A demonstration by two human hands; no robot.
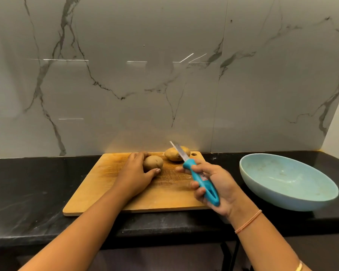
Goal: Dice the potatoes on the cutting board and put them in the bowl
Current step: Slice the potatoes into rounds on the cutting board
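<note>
While left hand point(135, 173) cups the near potato point(154, 162), right hand point(215, 184) grips a knife point(191, 165) crossing the far potato point(171, 155); bowl point(288, 174) alongside.

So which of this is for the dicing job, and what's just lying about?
Job: board, near potato gripped by left hand, far potato, knife in right hand, bowl.
Not the job: counter, wall, wristband.

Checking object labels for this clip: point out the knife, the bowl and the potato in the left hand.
knife point(205, 183): head view, blue handle.
bowl point(272, 173): head view, bare inner wall.
held potato point(154, 161): head view, exposed skin.
</note>
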